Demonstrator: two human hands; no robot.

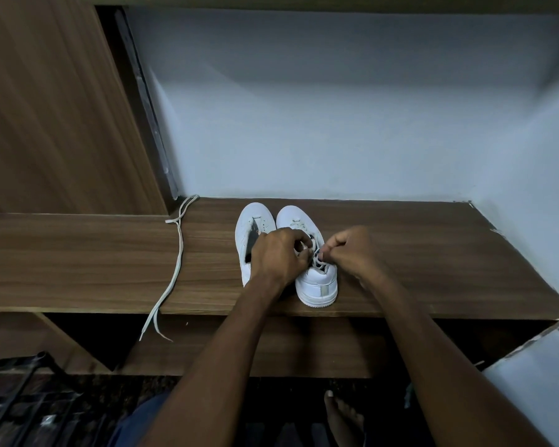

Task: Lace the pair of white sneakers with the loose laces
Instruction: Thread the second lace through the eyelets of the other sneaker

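A bare foot (344, 421) shows on the dark floor nearest the camera, below both forearms. The forearms reach up over the front edge of the wooden desk (400, 262) to the right sneaker (317, 282), which stands with its heel toward the person. The left hand (279, 254) has its fingers (299, 241) curled and pinching the white lace (317, 260) at the shoe's opening; the right hand (349, 250) pinches the same lace from the other side, so the two sets of fingers nearly meet over the tongue. Just left of the left hand's fingers, partly hidden under that hand, stands the left sneaker (252, 227), touching its pair and showing no lace in its eyelets. Well to the left of the fingers a loose lace (176, 262) lies across the desk, its ends hanging over the front edge. Beyond the fingers rises a pale wall (336, 108), with a wooden panel (46, 108) at far left.
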